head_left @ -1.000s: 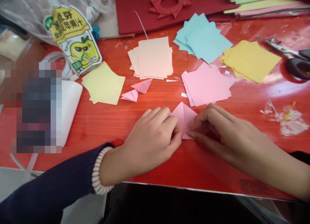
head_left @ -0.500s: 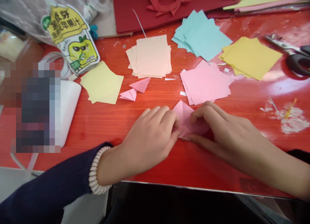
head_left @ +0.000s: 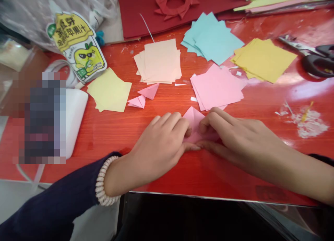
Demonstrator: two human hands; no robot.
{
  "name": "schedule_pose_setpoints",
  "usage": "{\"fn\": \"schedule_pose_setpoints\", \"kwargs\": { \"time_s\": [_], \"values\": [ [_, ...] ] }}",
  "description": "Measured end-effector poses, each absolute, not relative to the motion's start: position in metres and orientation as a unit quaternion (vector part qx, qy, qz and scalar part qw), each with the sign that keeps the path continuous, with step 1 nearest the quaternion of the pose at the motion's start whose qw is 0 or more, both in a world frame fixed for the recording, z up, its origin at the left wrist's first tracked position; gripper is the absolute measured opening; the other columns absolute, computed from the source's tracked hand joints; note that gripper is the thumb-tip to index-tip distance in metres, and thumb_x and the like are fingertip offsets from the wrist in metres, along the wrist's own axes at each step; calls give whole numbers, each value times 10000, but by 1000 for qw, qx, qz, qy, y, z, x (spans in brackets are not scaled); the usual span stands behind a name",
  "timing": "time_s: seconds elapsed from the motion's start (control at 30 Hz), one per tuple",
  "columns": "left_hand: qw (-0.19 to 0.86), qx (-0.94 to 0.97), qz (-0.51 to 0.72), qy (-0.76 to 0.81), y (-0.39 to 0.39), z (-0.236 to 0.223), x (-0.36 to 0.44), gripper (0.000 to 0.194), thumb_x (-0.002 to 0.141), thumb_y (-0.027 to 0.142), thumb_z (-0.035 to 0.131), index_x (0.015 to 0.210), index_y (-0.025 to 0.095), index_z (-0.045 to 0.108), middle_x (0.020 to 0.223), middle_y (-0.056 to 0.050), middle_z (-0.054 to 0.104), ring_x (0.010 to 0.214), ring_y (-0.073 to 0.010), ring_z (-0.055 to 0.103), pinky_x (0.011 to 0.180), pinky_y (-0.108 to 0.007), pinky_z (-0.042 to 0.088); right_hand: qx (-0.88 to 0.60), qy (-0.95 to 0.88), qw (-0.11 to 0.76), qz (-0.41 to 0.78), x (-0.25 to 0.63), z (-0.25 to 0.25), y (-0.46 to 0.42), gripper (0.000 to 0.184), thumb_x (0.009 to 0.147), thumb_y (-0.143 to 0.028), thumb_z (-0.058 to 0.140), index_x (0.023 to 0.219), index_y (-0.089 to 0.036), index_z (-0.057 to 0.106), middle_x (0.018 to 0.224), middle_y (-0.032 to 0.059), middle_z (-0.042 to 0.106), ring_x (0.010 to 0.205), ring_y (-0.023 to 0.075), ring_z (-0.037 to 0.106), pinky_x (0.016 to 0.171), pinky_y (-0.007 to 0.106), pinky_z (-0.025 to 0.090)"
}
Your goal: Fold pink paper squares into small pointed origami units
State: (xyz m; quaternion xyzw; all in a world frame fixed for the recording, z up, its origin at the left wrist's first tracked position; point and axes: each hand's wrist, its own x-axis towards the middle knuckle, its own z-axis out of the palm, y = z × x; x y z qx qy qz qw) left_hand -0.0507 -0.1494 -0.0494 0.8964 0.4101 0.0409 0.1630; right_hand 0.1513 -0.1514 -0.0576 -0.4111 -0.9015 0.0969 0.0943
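Observation:
A small folded pink paper point(head_left: 192, 118) lies on the red table point(head_left: 109, 129) near its front edge. My left hand point(head_left: 161, 147) presses its left side with curled fingers. My right hand point(head_left: 235, 136) pinches the right side, fingers bent over the fold. Both thumbs meet under the paper, and most of it is hidden by my fingers. Only its pointed top shows.
Two finished pink folded pieces point(head_left: 144, 96) lie behind. Stacks of square paper sit beyond: pale yellow point(head_left: 109, 91), peach point(head_left: 160, 62), pink point(head_left: 217, 88), blue point(head_left: 211, 37), yellow point(head_left: 263, 58). Scissors point(head_left: 313, 58) at the right, a juice pouch point(head_left: 78, 46) at the left, dried glue bits point(head_left: 310, 122).
My hands have drawn closer together over the pink paper, folding its lower part in. Less of the paper shows now than a second ago.

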Motion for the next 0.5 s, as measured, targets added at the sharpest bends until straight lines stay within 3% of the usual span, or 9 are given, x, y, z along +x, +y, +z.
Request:
{"fn": "schedule_pose_setpoints", "kwargs": {
  "time_s": [0.23, 0.4, 0.5],
  "values": [
    [105, 938, 80, 322, -144, -49, -58, 228, 951, 319, 416, 854, 150, 533, 818, -47, 583, 714, -158, 498, 629, -301, 389, -394, -904, 118, 117, 154, -58, -147, 220, 950, -363, 413, 840, -175, 439, 766, 8, 510, 483, 97, 423, 415, 241, 240],
    [10, 978, 146, 145, -139, -52, -70, 122, 902, 156, 499, 983, 164, 589, 996, -47, 669, 948, -170, 595, 802, -311, 489, -377, -909, 139, 109, 154, -60, -146, 293, 978, -386, 352, 815, -164, 453, 742, 20, 511, 518, 111, 460, 432, 240, 276],
    [16, 982, 150, 117, -138, -52, -74, 146, 870, 181, 553, 988, 124, 617, 990, -73, 683, 980, -191, 615, 828, -323, 534, -368, -914, 135, 109, 156, -63, -146, 300, 960, -412, 402, 832, -151, 478, 760, 23, 520, 524, 111, 446, 442, 246, 277]
  ]
}}
